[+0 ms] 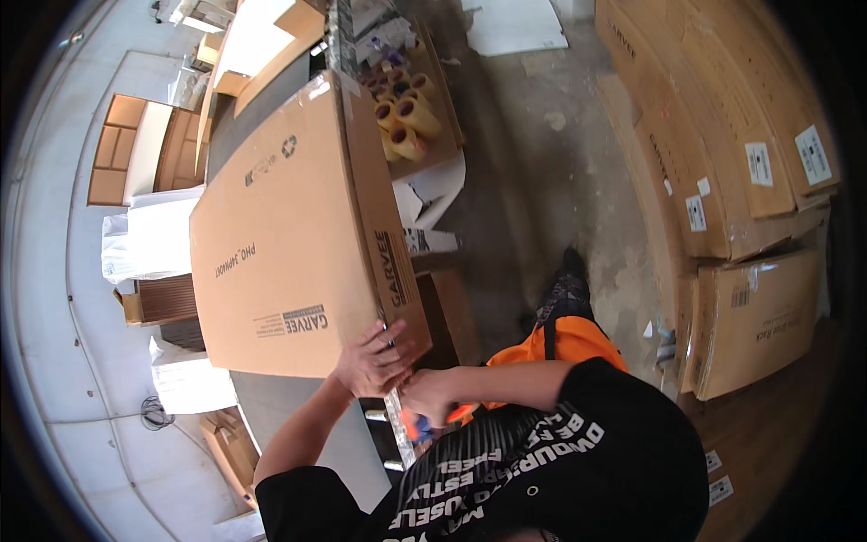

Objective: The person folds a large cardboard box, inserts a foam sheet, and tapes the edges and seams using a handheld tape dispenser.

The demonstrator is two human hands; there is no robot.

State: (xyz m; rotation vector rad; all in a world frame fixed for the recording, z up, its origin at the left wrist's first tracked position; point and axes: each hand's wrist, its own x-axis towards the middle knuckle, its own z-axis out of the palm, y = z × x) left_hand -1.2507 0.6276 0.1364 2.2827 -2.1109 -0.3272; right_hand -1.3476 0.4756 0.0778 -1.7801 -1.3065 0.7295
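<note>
A large flat cardboard carton (280,226) lies lengthwise on the grey work table, its printed top and long right side showing. My left hand (373,359) rests on its near right corner, fingers spread over the top edge and onto the side. Just right of it, at the carton's near end, is my right hand (428,396) with its fingers curled closed. Blue and orange parts of some object (418,426) show right below that hand. Whether they belong to what it grips is hidden.
Several yellowish tape rolls (406,117) stand on a lower shelf beyond the carton. Stacked cartons (754,316) line the right side across a concrete floor (542,135). White wrapped packs (163,235) and open boxes sit left of the table. Orange cloth (569,343) covers my leg.
</note>
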